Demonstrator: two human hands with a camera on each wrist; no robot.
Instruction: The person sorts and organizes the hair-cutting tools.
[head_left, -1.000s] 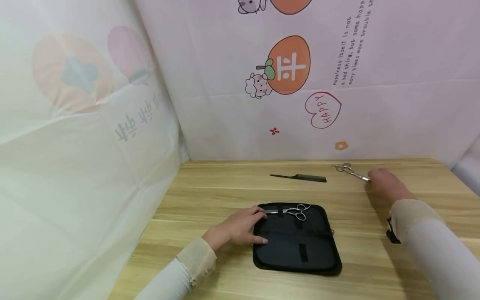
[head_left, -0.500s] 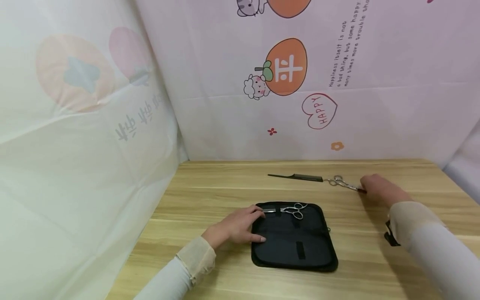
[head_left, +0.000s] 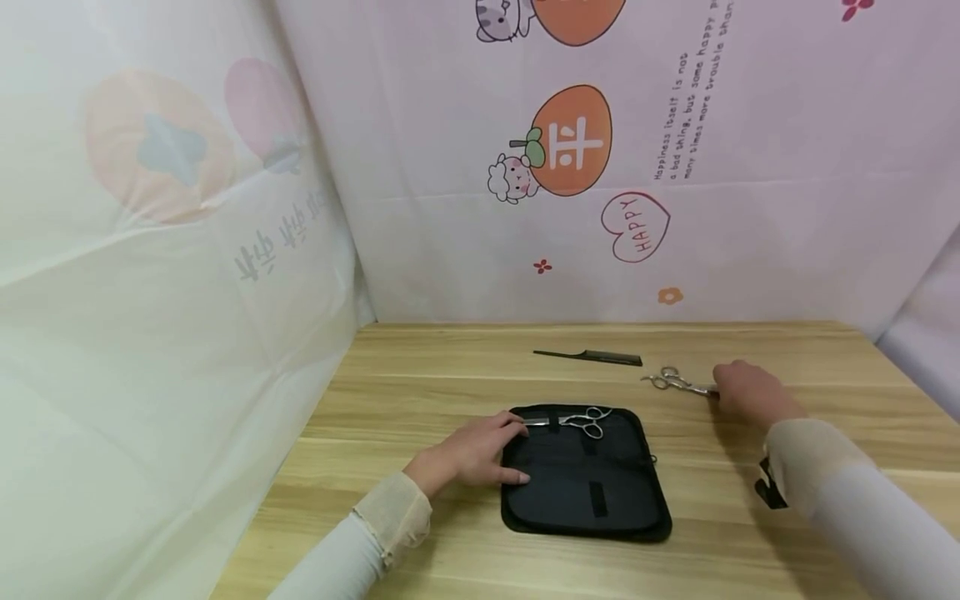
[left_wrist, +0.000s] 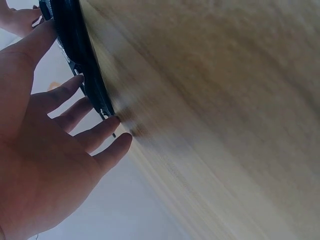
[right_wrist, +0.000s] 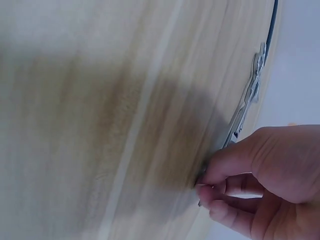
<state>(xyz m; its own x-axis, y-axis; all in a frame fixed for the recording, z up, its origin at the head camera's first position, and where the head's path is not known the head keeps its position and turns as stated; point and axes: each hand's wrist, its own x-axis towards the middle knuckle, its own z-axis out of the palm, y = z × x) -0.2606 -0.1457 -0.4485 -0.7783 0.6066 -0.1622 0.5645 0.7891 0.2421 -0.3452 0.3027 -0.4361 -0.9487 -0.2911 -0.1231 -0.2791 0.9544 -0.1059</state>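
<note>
My right hand (head_left: pixel 756 392) pinches the blade end of silver hairdressing scissors (head_left: pixel 677 382), close over the wooden table (head_left: pixel 420 367). Their finger loops point left, as the right wrist view also shows with the scissors (right_wrist: pixel 249 90) beyond the thumb. An unfolded black case (head_left: pixel 555 504) lies in front, a second pair of scissors (head_left: pixel 588 423) tucked under a strap in its upper half. At the case's left edge rests my left hand (head_left: pixel 480 452), its fingers extended and spread. Some fingertips (left_wrist: pixel 75 82) touch the case's rim in the left wrist view.
Behind the case lies a black tail comb (head_left: pixel 596 357), its handle pointing left. A printed pink cloth (head_left: pixel 450 250) hangs along the table's back edge, and a pale cloth (head_left: pixel 187 350) closes off the left side.
My right hand has brought the scissors left and nearer to me, from right of the comb to a spot between comb and case. My left hand stays at the case.
</note>
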